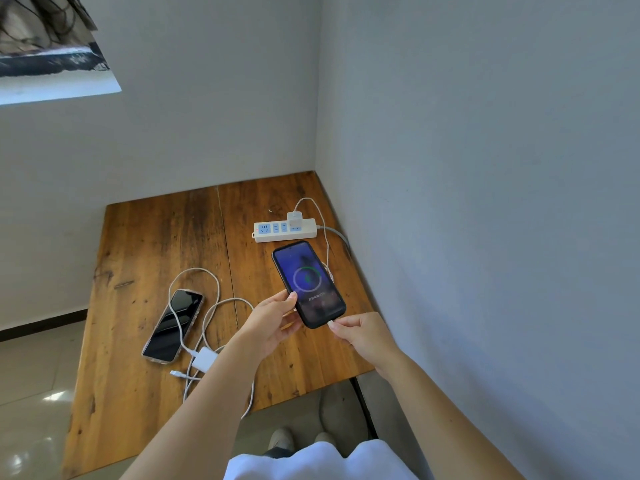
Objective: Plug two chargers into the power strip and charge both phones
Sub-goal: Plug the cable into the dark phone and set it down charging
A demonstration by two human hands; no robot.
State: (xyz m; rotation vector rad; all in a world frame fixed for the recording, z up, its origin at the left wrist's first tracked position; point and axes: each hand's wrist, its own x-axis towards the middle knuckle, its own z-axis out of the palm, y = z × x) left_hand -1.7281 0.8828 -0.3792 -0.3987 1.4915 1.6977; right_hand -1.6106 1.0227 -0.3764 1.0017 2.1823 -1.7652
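My left hand (273,318) holds a dark-cased phone (308,282) above the table, its lit screen showing a round charging ring. My right hand (360,332) pinches the white cable plug at the phone's bottom edge. That cable (323,230) runs up to a white charger (295,218) plugged into the white power strip (285,231) near the wall. A second phone (173,325) with a dark screen lies face up on the left. Beside it a second white charger (205,358) lies loose on the table with its coiled cable (211,306).
The wooden table (145,244) fits into a corner, with walls behind and right. The strip's grey cord (337,233) trails toward the right wall. The loose cable's free connector (176,374) lies near the front edge. Tiled floor lies left; my shoes (282,439) show below.
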